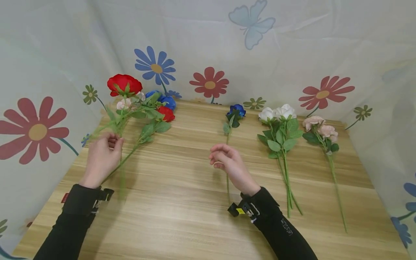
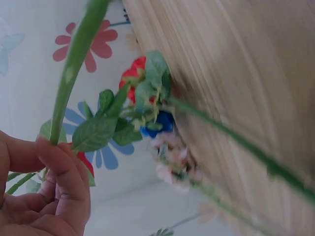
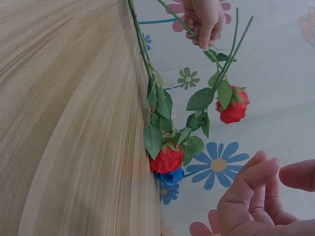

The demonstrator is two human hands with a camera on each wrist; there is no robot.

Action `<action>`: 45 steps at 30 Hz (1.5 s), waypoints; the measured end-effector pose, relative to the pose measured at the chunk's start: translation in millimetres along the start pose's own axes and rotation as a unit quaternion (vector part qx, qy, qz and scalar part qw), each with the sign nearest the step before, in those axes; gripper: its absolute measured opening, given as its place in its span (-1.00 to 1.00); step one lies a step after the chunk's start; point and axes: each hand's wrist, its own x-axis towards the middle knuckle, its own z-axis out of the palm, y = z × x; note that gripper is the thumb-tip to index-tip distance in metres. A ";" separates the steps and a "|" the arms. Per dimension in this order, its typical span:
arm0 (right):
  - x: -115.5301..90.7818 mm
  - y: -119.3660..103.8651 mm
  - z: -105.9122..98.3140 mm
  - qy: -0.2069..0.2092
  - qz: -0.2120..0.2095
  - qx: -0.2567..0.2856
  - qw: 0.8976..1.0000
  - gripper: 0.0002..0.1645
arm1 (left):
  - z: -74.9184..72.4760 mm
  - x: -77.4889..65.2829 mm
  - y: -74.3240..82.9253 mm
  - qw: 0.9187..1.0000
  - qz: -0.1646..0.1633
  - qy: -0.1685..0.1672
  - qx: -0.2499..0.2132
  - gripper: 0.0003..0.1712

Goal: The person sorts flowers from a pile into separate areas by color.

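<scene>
Red rose (image 1: pixel 124 85) sits well left of the lone blue rose (image 1: pixel 237 111), its stem (image 2: pixel 73 73) pinched between the left hand's (image 1: pixel 102 155) thumb and fingers, probably so the petals don't get squashed. Long axis runs away from the person, bloom tilted up toward the backdrop (image 1: pixel 188 29). Right hand (image 1: pixel 233 166) hangs over the blue rose's stem, fingers loosely bent, holding nothing.

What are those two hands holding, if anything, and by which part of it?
The left hand pinches a red flower by its green stem; the right hand holds nothing.
</scene>
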 end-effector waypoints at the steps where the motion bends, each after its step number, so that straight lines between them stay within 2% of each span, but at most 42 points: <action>1: 0.0 0.1 0.1 -0.001 0.001 -0.001 1.000 -0.75 | -1.2 0.0 0.4 1.000 0.007 0.011 0.003 -0.69; 3: 0.2 0.6 0.1 -0.003 0.001 -0.004 1.000 -0.70 | -3.5 -0.2 1.2 0.999 0.024 0.032 0.008 -0.72; 5: 0.3 0.9 0.3 -0.004 0.003 -0.008 1.000 -0.68 | -5.2 0.3 1.2 0.998 0.040 0.039 0.001 -0.75; 8: 0.0 1.1 0.7 -0.003 0.005 -0.010 1.000 -0.71 | -6.3 0.8 0.2 0.998 0.057 0.026 -0.012 -0.80; 13: -0.2 2.4 1.3 -0.009 0.003 -0.018 1.000 -0.75 | -6.3 0.2 -2.0 0.996 0.085 -0.015 -0.023 -0.87; 17: 0.0 4.1 2.8 -0.025 0.001 -0.034 0.999 -0.71 | -4.9 -0.7 -1.9 0.994 0.090 -0.068 -0.011 -0.90; 21: 0.2 5.6 5.1 -0.039 0.002 -0.049 0.998 -0.72 | -0.1 0.6 -1.4 0.987 0.099 -0.123 0.009 -0.93; 28: -0.3 7.3 7.2 -0.058 0.000 -0.069 0.996 -0.61 | 10.1 -0.1 -4.2 0.980 0.100 -0.167 0.041 -0.92; 33: -1.3 7.5 10.3 -0.063 0.009 -0.083 0.995 -0.59 | 19.7 -3.4 -3.3 0.969 0.111 -0.217 0.041 -0.89; 37: -0.6 9.5 16.2 -0.078 0.013 -0.107 0.991 -0.58 | 27.9 -5.6 -0.8 0.965 0.114 -0.234 0.028 -0.92; 45: 6.0 23.7 44.6 -0.132 0.044 -0.153 0.978 -0.61 | 36.4 -6.8 5.6 0.966 0.106 -0.233 0.025 -0.94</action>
